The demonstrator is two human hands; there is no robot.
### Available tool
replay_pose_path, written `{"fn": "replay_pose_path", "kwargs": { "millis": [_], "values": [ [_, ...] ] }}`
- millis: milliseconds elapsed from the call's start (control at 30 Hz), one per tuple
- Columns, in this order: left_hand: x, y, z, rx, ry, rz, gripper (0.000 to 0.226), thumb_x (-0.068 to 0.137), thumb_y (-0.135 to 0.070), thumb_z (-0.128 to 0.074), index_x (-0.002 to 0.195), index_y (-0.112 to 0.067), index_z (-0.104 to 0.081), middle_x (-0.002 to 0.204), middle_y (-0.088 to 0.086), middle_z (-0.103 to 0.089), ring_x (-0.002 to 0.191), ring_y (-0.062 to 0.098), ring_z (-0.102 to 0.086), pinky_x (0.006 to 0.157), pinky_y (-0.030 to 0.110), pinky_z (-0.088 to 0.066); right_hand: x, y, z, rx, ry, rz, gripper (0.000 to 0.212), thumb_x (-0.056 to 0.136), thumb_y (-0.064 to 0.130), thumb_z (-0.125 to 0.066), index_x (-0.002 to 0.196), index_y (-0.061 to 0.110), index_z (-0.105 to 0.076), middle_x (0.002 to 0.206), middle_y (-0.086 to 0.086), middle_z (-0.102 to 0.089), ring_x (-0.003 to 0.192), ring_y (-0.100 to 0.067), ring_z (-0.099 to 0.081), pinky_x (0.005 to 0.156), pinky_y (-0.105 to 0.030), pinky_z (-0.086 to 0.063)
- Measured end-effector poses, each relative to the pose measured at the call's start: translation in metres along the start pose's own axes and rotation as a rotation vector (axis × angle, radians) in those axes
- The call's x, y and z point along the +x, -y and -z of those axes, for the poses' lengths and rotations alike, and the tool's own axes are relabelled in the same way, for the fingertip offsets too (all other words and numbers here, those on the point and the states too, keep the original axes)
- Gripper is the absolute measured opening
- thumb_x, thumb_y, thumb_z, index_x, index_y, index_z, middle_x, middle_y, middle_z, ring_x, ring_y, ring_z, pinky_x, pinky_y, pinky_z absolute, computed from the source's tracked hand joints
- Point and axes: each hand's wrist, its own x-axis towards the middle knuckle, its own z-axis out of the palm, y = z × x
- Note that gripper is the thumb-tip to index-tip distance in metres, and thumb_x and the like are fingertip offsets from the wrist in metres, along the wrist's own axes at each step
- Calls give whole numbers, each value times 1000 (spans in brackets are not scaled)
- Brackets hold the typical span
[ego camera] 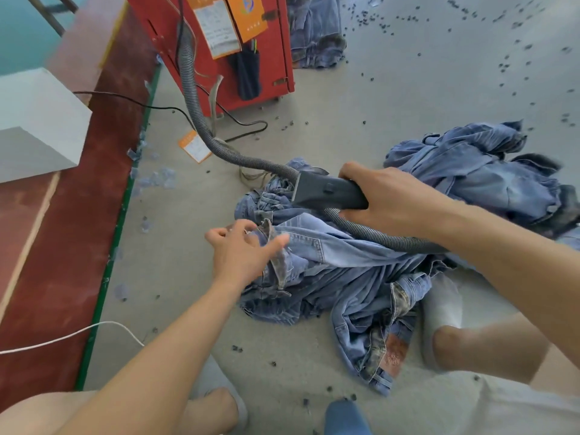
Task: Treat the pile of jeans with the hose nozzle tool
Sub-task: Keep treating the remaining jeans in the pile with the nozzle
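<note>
At centre frame the left hand [241, 249] pinched a waistband on the pile of jeans [342, 277]. Just above, the right hand [386, 199] gripped the hose nozzle tool [329, 191]; its looping hose [376, 235] risked snagging the denim.

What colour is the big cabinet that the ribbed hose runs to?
Red. The cabinet shows clearly at the top of the head view.
</note>
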Motion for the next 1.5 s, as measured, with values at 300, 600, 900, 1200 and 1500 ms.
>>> {"fn": "replay_pose_path", "kwargs": {
  "millis": [300,600,900,1200,1500],
  "values": [
    [16,15,-1,252,30,-138,21,81,-37,-85,91,-23,-74,118,3,-41,89,20,-58,92,32,-52,-1,2,-8,-58,83,65,27,96,32,-67,109,22,-44,74,12,-49,64,-10,-52,52,-30,-36],
    [9,6,24,-889,468,9,21,95,-8,-66,81,-16,-52,124,5,-66,82,20,-72,64,43,-62,8,-3,-11,-74,130,48,26,89,37,-73,96,30,-49,72,14,-53,65,-3,-51,55,-27,-37],
    [-13,5,41,-991,668,-145,14,91,-3,-58,83,-14,-57,94,9,-70,78,22,-69,67,42,-62,23,11,-4,30,168,72,24,85,42,-79,86,25,-64,66,7,-60,59,-9,-53,55,-26,-38],
    [-27,-4,42,-1006,623,-169,34,96,10,-52,77,-17,-63,147,10,-54,97,29,-64,82,50,-53,16,19,32,117,205,-90,38,85,68,-64,83,30,-61,58,10,-69,45,-7,-64,40,-14,-42],
    [-35,-7,29,-969,669,-126,27,100,12,-47,86,-9,-57,117,7,-66,84,21,-68,63,35,-59,30,23,19,442,145,-339,28,93,46,-74,92,19,-68,60,-2,-64,47,-15,-58,50,-30,-53]
  ]
}}
